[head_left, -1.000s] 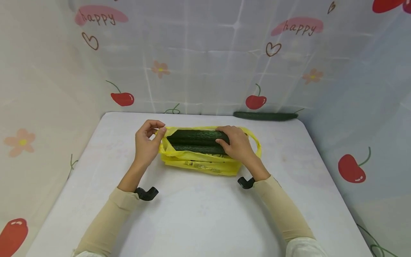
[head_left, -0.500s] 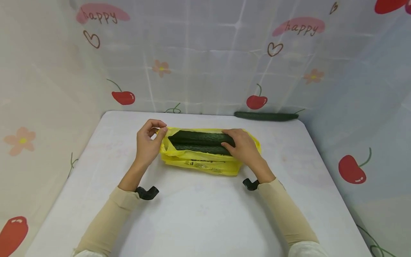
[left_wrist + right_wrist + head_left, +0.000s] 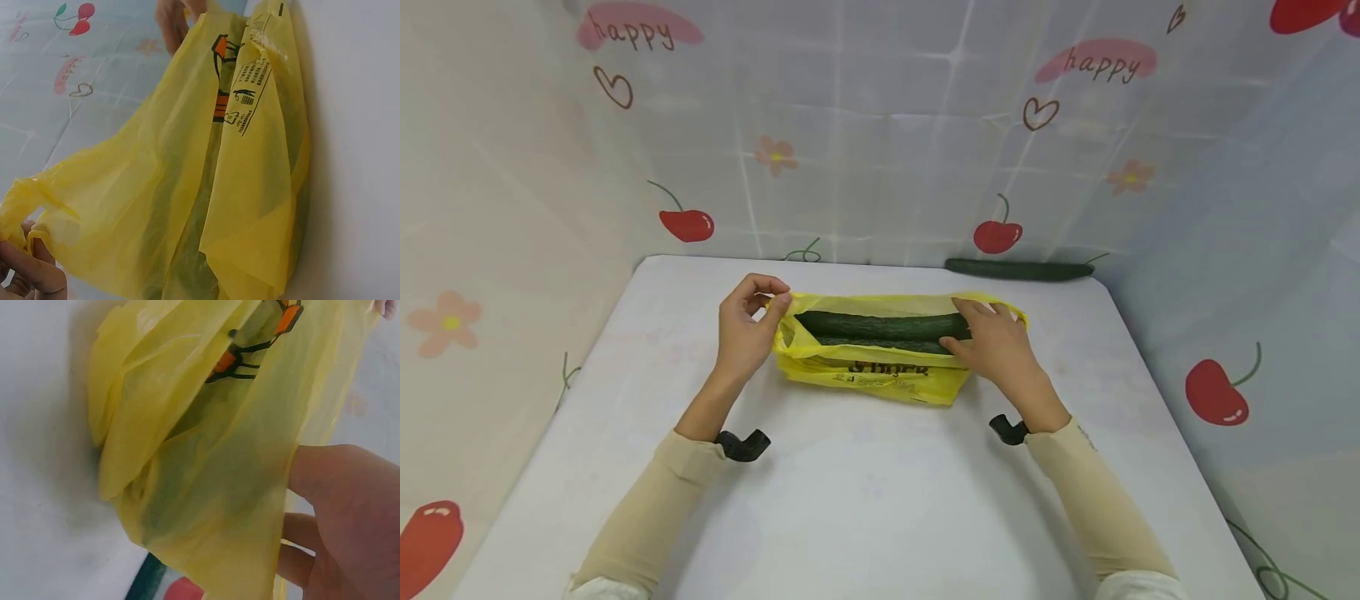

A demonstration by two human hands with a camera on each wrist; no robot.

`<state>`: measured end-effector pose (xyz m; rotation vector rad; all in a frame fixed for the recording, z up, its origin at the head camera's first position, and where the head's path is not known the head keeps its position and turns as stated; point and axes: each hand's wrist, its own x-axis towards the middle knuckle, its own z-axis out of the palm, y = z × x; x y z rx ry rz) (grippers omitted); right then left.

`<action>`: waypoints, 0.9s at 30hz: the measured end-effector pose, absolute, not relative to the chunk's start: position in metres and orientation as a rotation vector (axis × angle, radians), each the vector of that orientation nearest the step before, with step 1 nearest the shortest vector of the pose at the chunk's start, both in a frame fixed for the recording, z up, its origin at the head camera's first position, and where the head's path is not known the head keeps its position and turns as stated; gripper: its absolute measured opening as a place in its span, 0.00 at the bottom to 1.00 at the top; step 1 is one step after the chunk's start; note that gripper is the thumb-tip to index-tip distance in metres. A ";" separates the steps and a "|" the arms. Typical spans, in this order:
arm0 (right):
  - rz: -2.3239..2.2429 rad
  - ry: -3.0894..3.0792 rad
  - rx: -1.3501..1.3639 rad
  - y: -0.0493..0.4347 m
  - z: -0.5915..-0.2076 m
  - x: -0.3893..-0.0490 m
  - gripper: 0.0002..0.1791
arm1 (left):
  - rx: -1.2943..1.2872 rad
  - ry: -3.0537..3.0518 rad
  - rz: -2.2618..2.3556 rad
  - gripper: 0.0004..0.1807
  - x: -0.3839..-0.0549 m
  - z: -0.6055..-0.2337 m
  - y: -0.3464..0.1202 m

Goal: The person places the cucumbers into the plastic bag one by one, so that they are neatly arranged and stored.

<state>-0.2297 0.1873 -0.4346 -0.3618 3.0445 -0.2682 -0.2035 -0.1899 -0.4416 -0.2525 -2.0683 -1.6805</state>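
A yellow plastic bag [image 3: 865, 383] lies on its side in the middle of the table, its mouth spread. Inside are two dark green cucumbers, an upper cucumber [image 3: 880, 326] and a lower cucumber [image 3: 883, 342], side by side. At the bag's left end my left hand [image 3: 748, 325] pinches the gathered plastic between thumb and fingers. My right hand [image 3: 1000, 342] reaches into the mouth at the right end, thumb and fingers on either side of the upper cucumber, hiding its tip. In the right wrist view the bag's wall covers part of the right hand [image 3: 350, 512].
Another cucumber [image 3: 1018, 270] lies at the table's back right edge, against the printed curtain [image 3: 880, 192]. The white table [image 3: 865, 500] stretches in front of the bag. A black wrist mount [image 3: 743, 446] sits below the left hand.
My right hand has slid rightward along the cucumber. The bag's mouth has stretched to the right and more print shows on its front. My left hand has hardly moved.
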 end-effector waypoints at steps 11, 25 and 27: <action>-0.048 3.021 -0.383 0.187 -0.406 -0.202 0.56 | -0.235 -2.029 -1.695 0.07 -0.203 -0.439 -0.196; -0.220 3.112 -0.602 0.185 -0.392 -0.191 0.44 | -0.232 -2.033 -1.692 0.05 -0.199 -0.438 -0.194; -0.305 3.204 -0.692 0.189 -0.390 -0.192 0.37 | -0.241 -2.034 -1.695 0.04 -0.200 -0.438 -0.195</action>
